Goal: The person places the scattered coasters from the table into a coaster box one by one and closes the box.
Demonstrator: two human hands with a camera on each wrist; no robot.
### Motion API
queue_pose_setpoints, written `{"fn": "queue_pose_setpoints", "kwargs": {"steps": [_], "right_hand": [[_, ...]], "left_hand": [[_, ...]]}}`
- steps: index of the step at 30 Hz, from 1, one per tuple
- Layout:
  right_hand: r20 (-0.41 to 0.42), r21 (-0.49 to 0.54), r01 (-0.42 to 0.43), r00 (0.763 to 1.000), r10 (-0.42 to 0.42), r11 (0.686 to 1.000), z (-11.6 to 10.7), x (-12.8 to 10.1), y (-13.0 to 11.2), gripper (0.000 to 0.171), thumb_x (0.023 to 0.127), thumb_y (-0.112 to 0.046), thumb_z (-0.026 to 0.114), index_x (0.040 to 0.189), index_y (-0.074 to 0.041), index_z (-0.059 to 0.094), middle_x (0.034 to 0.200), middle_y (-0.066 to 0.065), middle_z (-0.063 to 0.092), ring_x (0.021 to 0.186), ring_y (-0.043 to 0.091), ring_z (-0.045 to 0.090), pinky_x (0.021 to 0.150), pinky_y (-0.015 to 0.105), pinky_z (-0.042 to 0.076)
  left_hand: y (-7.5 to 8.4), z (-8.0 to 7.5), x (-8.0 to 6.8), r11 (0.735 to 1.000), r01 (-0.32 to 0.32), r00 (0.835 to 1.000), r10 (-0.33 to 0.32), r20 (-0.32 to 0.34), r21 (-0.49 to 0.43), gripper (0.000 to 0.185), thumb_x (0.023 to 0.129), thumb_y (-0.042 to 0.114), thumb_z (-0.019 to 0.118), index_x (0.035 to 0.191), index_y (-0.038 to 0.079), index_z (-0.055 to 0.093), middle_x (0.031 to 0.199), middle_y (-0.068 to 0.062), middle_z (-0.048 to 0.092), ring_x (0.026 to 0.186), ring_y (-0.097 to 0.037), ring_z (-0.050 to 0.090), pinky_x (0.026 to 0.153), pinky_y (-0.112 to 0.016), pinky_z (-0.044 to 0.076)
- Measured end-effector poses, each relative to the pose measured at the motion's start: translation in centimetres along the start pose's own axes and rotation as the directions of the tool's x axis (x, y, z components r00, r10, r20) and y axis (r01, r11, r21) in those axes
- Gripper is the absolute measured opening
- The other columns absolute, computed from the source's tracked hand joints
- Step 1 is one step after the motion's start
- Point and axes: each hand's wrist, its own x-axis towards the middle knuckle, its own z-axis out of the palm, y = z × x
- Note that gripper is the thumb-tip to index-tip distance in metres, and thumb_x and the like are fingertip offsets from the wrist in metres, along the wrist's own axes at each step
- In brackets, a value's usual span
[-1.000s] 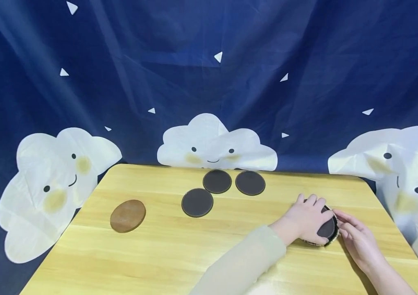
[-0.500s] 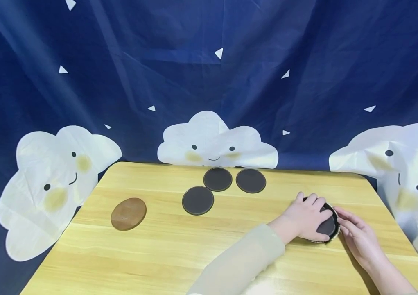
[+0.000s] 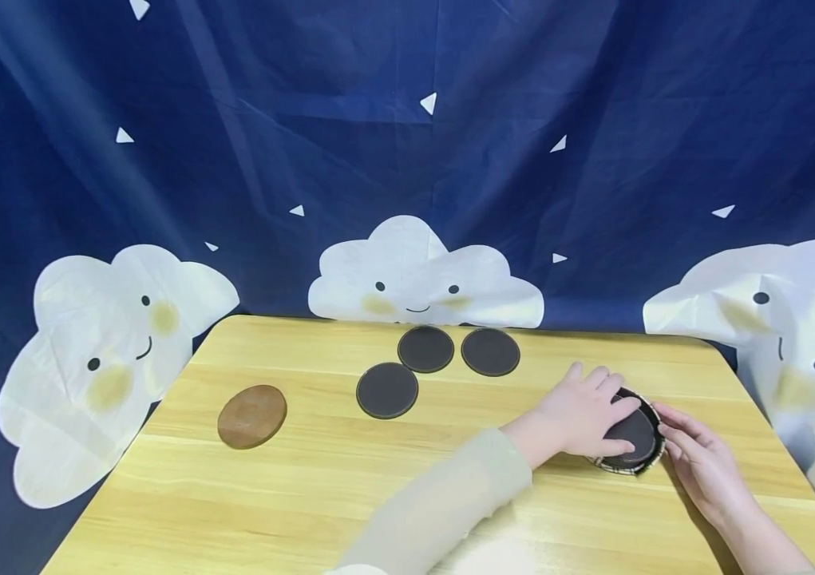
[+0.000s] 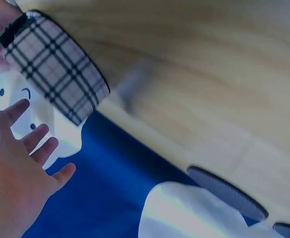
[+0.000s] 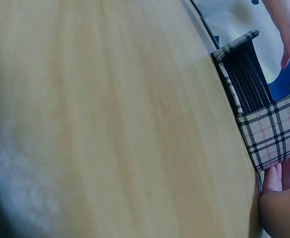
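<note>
In the head view, the plaid holder [image 3: 619, 469] sits toward the right part of the table [image 3: 292, 495], where both hands can come at it from opposite sides. A dark coaster [image 3: 633, 439] lies within its rim, presumably kept from sliding by the wall around it. The left hand [image 3: 583, 415] is over the holder's left side, grasping nothing, its fingers spread across the opening; that reach likely explains why the sleeve [image 3: 443, 503] crosses low over the wood. The right hand [image 3: 709, 471] is set at the holder's right wall, probably to stop it shifting, though I cannot tell whether it grips or only braces. Well apart lie three dark discs, left [image 3: 387, 390], middle [image 3: 425, 349] and right [image 3: 490, 352], flat near the far edge, the left and middle ones close together. A brown disc [image 3: 252, 417] lies alone farther left, perhaps because it shows another face. In the left wrist view, the left hand's fingers are extended and apart from the plaid wall, so it appears released; the right hand is partly visible beyond the holder. In the right wrist view, a gap in the wall shows dark layers stacked inside, a cut that may be there for fingers. The right hand's fingers lie against the lower wall, seemingly as a backstop, while the left hand hangs above, touching nothing that shows.
</note>
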Motion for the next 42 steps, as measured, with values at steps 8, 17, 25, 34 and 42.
{"fn": "queue_pose_setpoints", "kwargs": {"steps": [8, 17, 25, 34, 42], "right_hand": [[-0.024, 0.003, -0.002, 1.0, 0.002, 1.0, 0.2, 0.0, 0.0, 0.05, 0.106, 0.014, 0.04, 0.124, -0.013, 0.078, 0.121, -0.007, 0.077, 0.11, 0.001, 0.071, 0.092, 0.013, 0.053], [-0.027, -0.004, 0.005, 1.0, -0.005, 1.0, 0.3, 0.1, 0.0, 0.051, 0.106, 0.014, 0.039, 0.123, -0.013, 0.078, 0.12, -0.007, 0.077, 0.105, 0.001, 0.07, 0.088, 0.013, 0.052], [-0.034, -0.039, -0.003, 0.999, 0.002, 0.999, 0.3, 0.1, 0.0, 0.052, 0.106, 0.013, 0.039, 0.123, -0.015, 0.078, 0.12, -0.01, 0.077, 0.099, 0.0, 0.066, 0.085, 0.013, 0.05], [-0.005, -0.017, -0.001, 1.0, 0.0, 1.0, 0.1, 0.2, 0.0, 0.053, 0.106, 0.013, 0.037, 0.124, -0.015, 0.078, 0.122, -0.007, 0.077, 0.108, 0.001, 0.071, 0.09, 0.013, 0.053], [-0.01, -0.032, -0.011, 1.0, 0.011, 0.999, 0.0, 0.0, 0.0, 0.052, 0.107, 0.012, 0.037, 0.123, -0.016, 0.078, 0.121, -0.008, 0.077, 0.108, 0.0, 0.071, 0.091, 0.012, 0.053]], "left_hand": [[-3.0, 0.0, -1.7, 0.999, 0.041, 0.998, -0.041, -0.036, -0.007, 0.069, 0.102, 0.078, 0.033, 0.161, 0.043, 0.037, 0.164, 0.007, 0.038, 0.154, -0.014, 0.032, 0.126, -0.044, 0.029], [-6.9, 1.3, -4.1, 0.994, 0.103, 0.993, -0.104, -0.055, -0.02, 0.068, 0.102, 0.073, 0.041, 0.16, 0.037, 0.041, 0.162, 0.002, 0.041, 0.154, -0.02, 0.035, 0.129, -0.05, 0.029], [-10.0, 3.4, -7.2, 0.985, 0.168, 0.984, -0.171, -0.058, -0.043, 0.066, 0.102, 0.07, 0.046, 0.156, 0.033, 0.047, 0.158, -0.001, 0.045, 0.15, -0.023, 0.039, 0.126, -0.052, 0.032], [-13.1, 5.6, -11.3, 0.954, 0.266, 0.962, -0.272, -0.023, -0.135, 0.067, 0.103, 0.064, 0.052, 0.157, 0.027, 0.046, 0.162, -0.007, 0.044, 0.153, -0.028, 0.039, 0.126, -0.053, 0.032], [-15.3, 7.1, -14.4, 0.934, 0.308, 0.948, -0.317, -0.022, -0.184, 0.065, 0.102, 0.061, 0.057, 0.153, 0.022, 0.052, 0.158, -0.011, 0.047, 0.149, -0.03, 0.041, 0.125, -0.056, 0.033]]}}
